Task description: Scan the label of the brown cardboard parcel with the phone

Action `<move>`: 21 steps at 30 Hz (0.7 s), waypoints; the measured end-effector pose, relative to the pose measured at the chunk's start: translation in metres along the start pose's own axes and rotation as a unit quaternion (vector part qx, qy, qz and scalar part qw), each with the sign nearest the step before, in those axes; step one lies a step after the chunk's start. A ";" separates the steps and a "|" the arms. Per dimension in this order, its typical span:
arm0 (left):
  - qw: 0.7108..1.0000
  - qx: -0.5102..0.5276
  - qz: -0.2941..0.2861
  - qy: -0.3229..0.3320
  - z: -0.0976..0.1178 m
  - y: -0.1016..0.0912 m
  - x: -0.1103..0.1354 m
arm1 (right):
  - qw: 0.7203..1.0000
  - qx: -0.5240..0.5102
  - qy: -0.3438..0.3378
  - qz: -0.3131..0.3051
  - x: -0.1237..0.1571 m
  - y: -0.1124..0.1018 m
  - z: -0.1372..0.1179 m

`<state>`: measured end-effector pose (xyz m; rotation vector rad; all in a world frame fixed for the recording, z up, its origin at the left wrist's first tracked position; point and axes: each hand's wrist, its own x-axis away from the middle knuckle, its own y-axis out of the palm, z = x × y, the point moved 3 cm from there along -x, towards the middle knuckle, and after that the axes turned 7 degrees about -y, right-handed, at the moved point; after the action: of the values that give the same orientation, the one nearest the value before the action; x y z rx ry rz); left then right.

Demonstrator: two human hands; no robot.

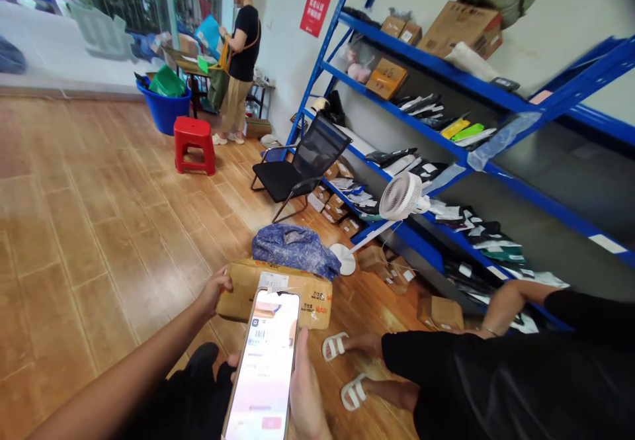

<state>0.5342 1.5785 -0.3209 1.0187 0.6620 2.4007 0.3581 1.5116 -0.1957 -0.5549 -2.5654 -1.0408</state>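
My left hand [218, 290] grips the left end of a brown cardboard box [241, 288], its fingers closed over the edge. A white barcode label [274, 281] is stuck on the box, beside tape with printed characters. In front of the box, my right hand [305, 387] is wrapped around a smartphone [262, 367]. Its lit screen shows the label's barcode in a camera view at the top. A blue speckled bag or bundle [295, 248] appears just beyond the box; whether it touches the box I cannot tell.
To the right, a person in black [520, 374] stands close by blue shelving [407, 106] filled with parcels. A white fan [399, 198], a black chair [292, 169] and a red stool [194, 145] stand ahead. Another person [243, 43] is near a blue tub [166, 106].
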 end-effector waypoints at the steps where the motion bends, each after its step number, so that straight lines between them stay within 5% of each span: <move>1: 1.000 0.002 -0.002 0.001 0.001 0.000 -0.002 | 1.000 0.001 0.001 0.004 0.001 0.001 0.000; 21: 0.999 0.008 -0.037 -0.008 0.011 0.015 -0.017 | 0.997 0.037 -0.003 0.069 -0.006 0.000 -0.004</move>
<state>0.5502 1.5603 -0.3142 1.0014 0.7015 2.3255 0.3635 1.5071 -0.1953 -0.7069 -2.5187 -0.8960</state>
